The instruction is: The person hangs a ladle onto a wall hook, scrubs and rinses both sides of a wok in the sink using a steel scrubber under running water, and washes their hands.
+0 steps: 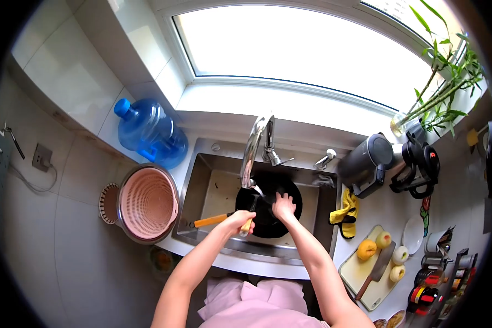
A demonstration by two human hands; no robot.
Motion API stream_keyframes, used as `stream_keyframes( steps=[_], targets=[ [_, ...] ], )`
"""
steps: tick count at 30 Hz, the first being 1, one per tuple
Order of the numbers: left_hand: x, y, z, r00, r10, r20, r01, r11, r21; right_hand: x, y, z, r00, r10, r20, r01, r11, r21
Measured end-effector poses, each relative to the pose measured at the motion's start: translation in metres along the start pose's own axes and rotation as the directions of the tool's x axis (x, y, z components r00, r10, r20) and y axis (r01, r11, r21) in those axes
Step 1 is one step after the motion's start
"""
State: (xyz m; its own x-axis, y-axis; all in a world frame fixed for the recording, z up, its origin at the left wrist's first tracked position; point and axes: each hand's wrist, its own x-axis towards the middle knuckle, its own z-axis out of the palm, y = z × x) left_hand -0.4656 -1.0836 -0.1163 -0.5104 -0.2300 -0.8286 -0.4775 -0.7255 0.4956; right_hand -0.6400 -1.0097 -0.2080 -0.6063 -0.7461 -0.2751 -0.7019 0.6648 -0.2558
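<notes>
A black pan (pixel 270 221) lies in the steel sink (pixel 213 188), its orange handle (pixel 210 221) pointing left. Water runs into it from the chrome faucet (pixel 251 147). Held in my left hand (pixel 240 222) is a utensil with a light yellowish handle (pixel 246 227); its dark upper end is over the pan and hard to make out. My right hand (pixel 283 206) rests on the pan's inner surface at the right, fingers spread and apparently holding nothing.
Left of the sink are a blue water bottle (pixel 153 134) and a pink colander (pixel 147 203). To the right are yellow gloves (pixel 345 214), a black kettle (pixel 368 164), and a cutting board (pixel 373 299) with a knife (pixel 378 267) and fruit. A plant (pixel 443 101) stands by the window.
</notes>
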Motion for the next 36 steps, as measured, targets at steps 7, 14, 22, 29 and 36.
stream_keyframes(
  steps=[7,14,22,29,36],
  targets=[
    [0.064,0.059,0.032,0.975,-0.21,-0.068,0.179,0.933,-0.313,-0.015,0.025,-0.011,0.988,-0.144,0.054,0.126,0.957,0.262],
    [0.074,0.059,0.03,0.985,-0.173,-0.008,0.155,0.9,-0.407,-0.014,0.029,-0.013,0.981,-0.192,0.031,0.148,0.838,0.525],
    [0.036,0.022,-0.001,0.955,-0.074,0.286,0.191,0.893,-0.407,0.007,-0.01,-0.002,0.971,-0.05,0.234,-0.155,0.613,0.775],
    [-0.012,-0.044,-0.022,0.964,0.075,0.257,0.009,0.951,-0.311,-0.006,-0.033,0.012,0.757,-0.024,0.652,-0.639,0.181,0.748],
    [-0.021,-0.072,-0.03,0.925,0.092,0.368,0.109,0.865,-0.49,-0.022,-0.039,0.011,0.759,-0.078,0.647,-0.644,0.061,0.763]
  ],
)
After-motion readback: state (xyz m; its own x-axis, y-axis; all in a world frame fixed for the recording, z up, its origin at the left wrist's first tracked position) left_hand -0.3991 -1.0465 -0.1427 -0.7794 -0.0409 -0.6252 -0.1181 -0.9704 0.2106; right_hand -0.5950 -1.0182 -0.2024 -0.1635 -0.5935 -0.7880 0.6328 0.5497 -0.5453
